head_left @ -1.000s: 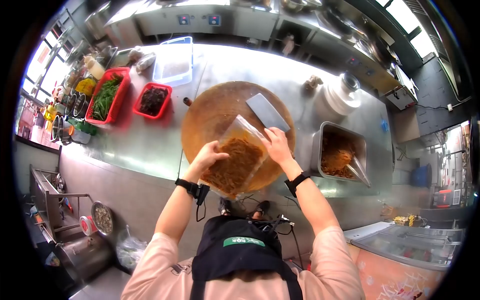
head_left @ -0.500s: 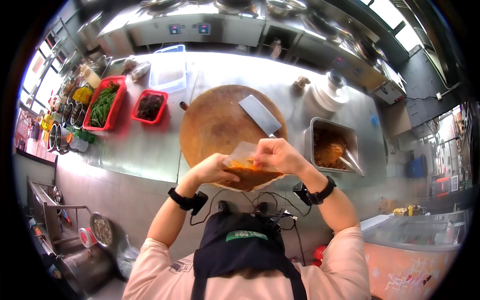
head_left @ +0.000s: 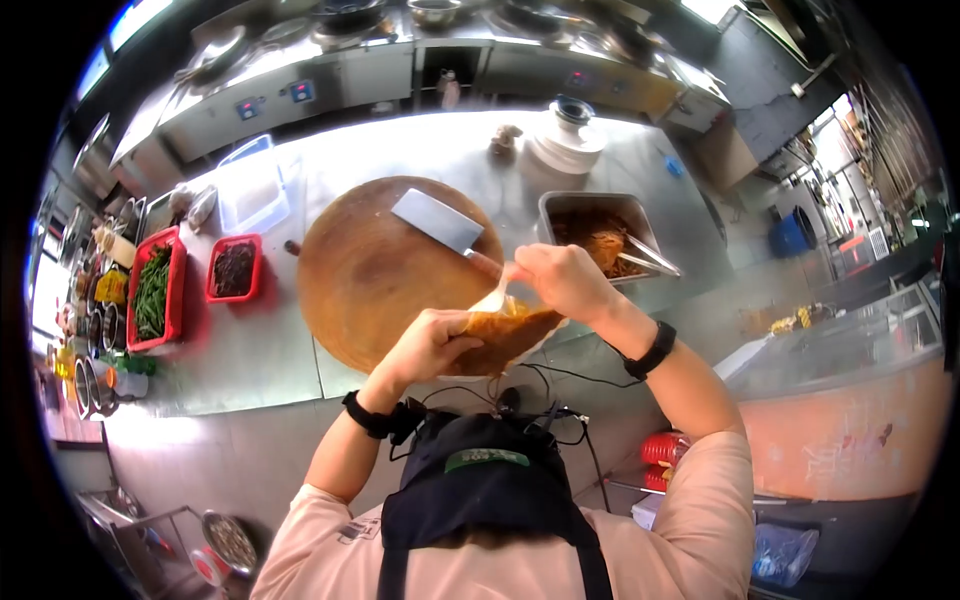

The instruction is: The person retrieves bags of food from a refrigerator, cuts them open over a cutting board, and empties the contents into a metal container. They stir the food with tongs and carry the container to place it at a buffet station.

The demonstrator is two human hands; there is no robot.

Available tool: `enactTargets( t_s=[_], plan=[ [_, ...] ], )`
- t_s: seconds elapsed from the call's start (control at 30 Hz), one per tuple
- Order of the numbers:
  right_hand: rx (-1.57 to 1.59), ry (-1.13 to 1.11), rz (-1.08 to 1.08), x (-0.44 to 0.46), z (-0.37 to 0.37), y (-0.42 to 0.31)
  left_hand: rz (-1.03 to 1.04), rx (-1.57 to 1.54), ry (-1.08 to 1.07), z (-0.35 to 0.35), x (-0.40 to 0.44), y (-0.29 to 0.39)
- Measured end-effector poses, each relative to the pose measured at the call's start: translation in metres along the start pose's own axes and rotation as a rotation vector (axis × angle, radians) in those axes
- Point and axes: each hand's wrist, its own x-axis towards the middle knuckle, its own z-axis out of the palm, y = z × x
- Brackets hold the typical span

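Observation:
A plastic bag of orange-brown food (head_left: 512,340) hangs between my hands at the table's near edge. My left hand (head_left: 430,345) is closed on the bag's left side. My right hand (head_left: 568,280) pinches the clear top of the bag on the right. Just beyond them lies a round wooden chopping block (head_left: 365,265), with a cleaver (head_left: 436,218) flat on its far right part, handle toward my right hand. To the right of the block stands a metal pan (head_left: 647,215) of brown food with metal tongs (head_left: 655,258) in it.
Left on the steel table (head_left: 262,345) are a red basket of green vegetables (head_left: 178,300), a smaller red basket of dark food (head_left: 258,275) and a clear plastic box (head_left: 282,205). Stacked white plates (head_left: 565,150) stand at the back. A stove line (head_left: 360,75) runs beyond.
The view has turned to the right, so the table things appear further left. My right hand has drawn the bag's top up and to the right; both hands still hold the bag.

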Motion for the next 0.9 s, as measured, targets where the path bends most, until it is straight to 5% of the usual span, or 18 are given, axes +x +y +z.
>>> enactTargets(
  t_s=[0.07,0.1,0.13,0.23,0.3,0.37,0.4,0.47,0.53,0.6,0.67,0.83,0.9],
  plan=[
    [-0.201,0.14,0.157,-0.007,-0.015,0.035,-0.087,0.009,-0.103,-0.002,0.004,0.005],
    [-0.311,0.314,0.165,-0.013,-0.034,0.057,0.143,-0.015,-0.049,0.0,0.003,0.012],
    [-0.189,0.388,0.401,-0.022,-0.055,0.068,0.204,-0.044,0.031,0.002,-0.003,0.011],
    [-0.01,0.434,0.526,-0.034,-0.071,0.059,-0.345,-0.214,0.177,0.003,-0.018,0.006],
    [0.023,0.468,0.565,-0.036,-0.076,0.061,-0.226,-0.216,0.229,0.008,-0.016,0.002],
    [0.397,0.515,0.798,-0.05,-0.065,0.081,-0.228,-0.201,0.264,0.015,-0.02,-0.002],
    [0.398,0.521,0.789,-0.056,-0.061,0.085,-0.223,-0.253,0.34,0.019,-0.017,-0.005],
    [1.18,0.585,0.672,-0.082,-0.046,0.083,-0.22,-0.309,0.422,0.023,-0.009,-0.006],
    [1.242,0.515,0.615,-0.102,-0.029,0.083,-0.2,-0.48,0.449,0.029,0.002,-0.004],
    [1.712,0.36,0.641,-0.111,-0.02,0.07,-0.212,-0.572,0.434,0.039,0.019,0.001],
    [1.815,0.182,0.453,-0.124,-0.021,0.063,-0.223,-0.662,0.409,0.054,0.04,0.005],
    [1.249,0.15,0.502,-0.176,-0.027,0.09,-0.357,-0.952,0.365,0.111,0.106,0.005],
    [1.067,0.181,0.726,-0.205,-0.033,0.126,-0.41,-1.019,0.37,0.136,0.136,0.009]
  ],
)
